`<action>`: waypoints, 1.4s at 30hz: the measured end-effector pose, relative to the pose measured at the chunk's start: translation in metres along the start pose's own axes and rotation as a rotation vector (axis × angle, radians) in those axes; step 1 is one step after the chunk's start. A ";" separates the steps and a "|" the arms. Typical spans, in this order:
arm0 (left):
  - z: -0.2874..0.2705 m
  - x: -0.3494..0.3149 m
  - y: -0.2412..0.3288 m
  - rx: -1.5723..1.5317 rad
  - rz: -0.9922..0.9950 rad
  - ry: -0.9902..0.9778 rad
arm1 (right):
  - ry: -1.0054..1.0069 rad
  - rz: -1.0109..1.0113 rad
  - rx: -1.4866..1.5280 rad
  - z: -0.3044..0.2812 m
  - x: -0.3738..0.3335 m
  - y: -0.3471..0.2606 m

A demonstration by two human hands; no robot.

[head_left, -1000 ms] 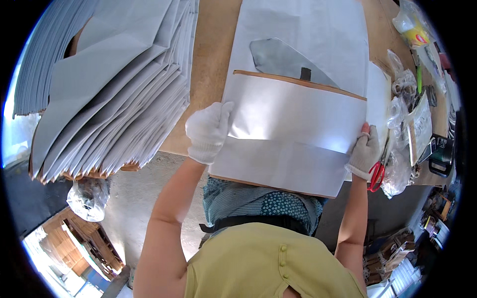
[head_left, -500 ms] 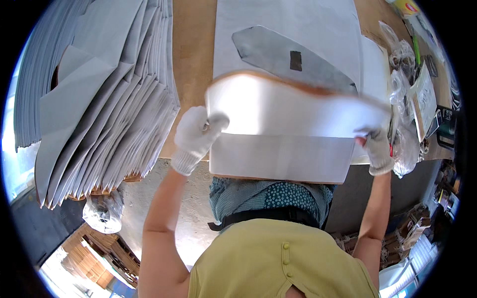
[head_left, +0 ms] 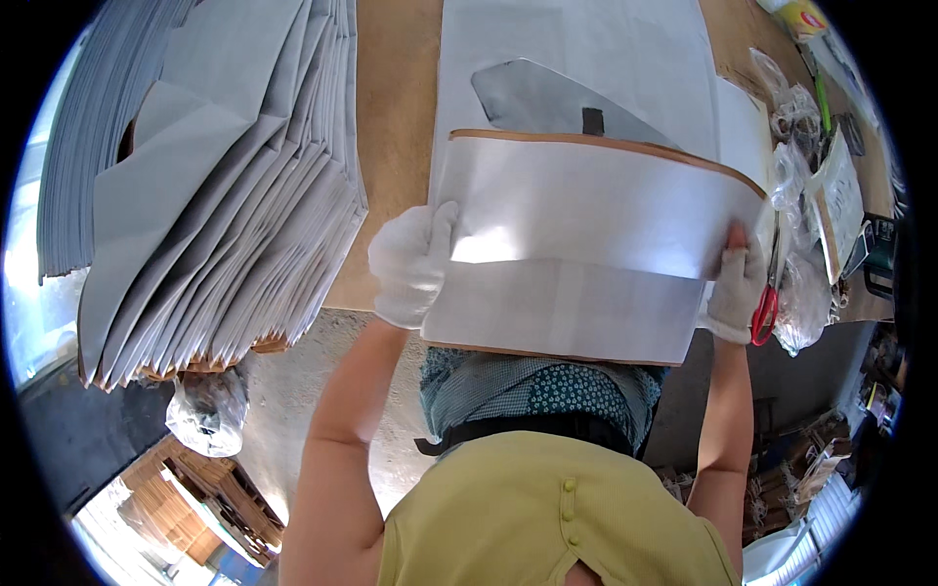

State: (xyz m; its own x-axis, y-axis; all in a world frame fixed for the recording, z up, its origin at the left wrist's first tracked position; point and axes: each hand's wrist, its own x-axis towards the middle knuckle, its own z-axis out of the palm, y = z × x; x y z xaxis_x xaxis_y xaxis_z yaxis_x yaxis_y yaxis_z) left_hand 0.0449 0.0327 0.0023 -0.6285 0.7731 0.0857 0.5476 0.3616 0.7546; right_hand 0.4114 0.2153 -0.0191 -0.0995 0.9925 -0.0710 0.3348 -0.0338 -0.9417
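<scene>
While both gloved hands, left (head_left: 410, 264) and right (head_left: 735, 288), pinch the silvery brown-edged folded sheet (head_left: 586, 244), folding looks underway; next, press it flat on the worktop (head_left: 396, 117).

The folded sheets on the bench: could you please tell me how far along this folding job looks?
Done: a tall fanned stack of folded sheets lies at the left. In hand: the left hand and right hand, both gloved, hold one sheet by its sides, its top flap bent over. Left: a flat sheet lies beneath; how many more, I cannot tell.

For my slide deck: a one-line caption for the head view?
Gloved left hand and right hand fold a grey sheet beside stacked sheets.
</scene>
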 end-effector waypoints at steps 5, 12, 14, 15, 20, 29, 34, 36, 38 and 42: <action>0.011 0.007 -0.021 0.378 0.208 0.025 | -0.013 -0.152 -0.590 0.028 0.020 0.000; 0.031 0.022 -0.022 0.580 0.570 0.259 | 0.008 -0.313 -0.681 0.034 0.019 -0.008; 0.046 0.028 -0.022 0.501 0.720 0.195 | -0.023 -0.271 -0.654 0.034 0.021 -0.007; 0.050 0.033 -0.004 0.449 0.750 0.039 | -0.032 -0.253 -0.629 0.032 0.021 -0.007; 0.049 0.028 0.007 0.349 0.703 -0.137 | -0.041 -0.198 -0.524 0.019 0.023 0.002; 0.040 0.026 0.017 0.451 0.591 -0.249 | -0.091 0.002 -0.734 0.033 0.022 -0.036; 0.042 0.033 0.046 0.631 0.457 -0.377 | -0.024 -0.811 -0.960 0.103 0.007 -0.049; 0.057 0.032 0.015 0.598 0.594 -0.239 | -0.137 -0.859 -0.664 0.174 -0.016 -0.068; 0.061 0.029 0.007 0.558 0.626 -0.181 | -0.276 -0.847 -0.448 0.207 -0.027 -0.070; 0.054 0.025 0.026 0.527 0.621 -0.172 | -0.099 -0.775 -0.686 0.146 -0.002 -0.050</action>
State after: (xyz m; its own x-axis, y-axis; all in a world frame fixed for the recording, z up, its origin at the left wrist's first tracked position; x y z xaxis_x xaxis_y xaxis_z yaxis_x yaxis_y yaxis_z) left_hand 0.0728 0.0898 -0.0109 -0.0569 0.9657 0.2534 0.9807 0.0066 0.1953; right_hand 0.2582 0.1978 -0.0199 -0.5812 0.6981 0.4182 0.6039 0.7145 -0.3533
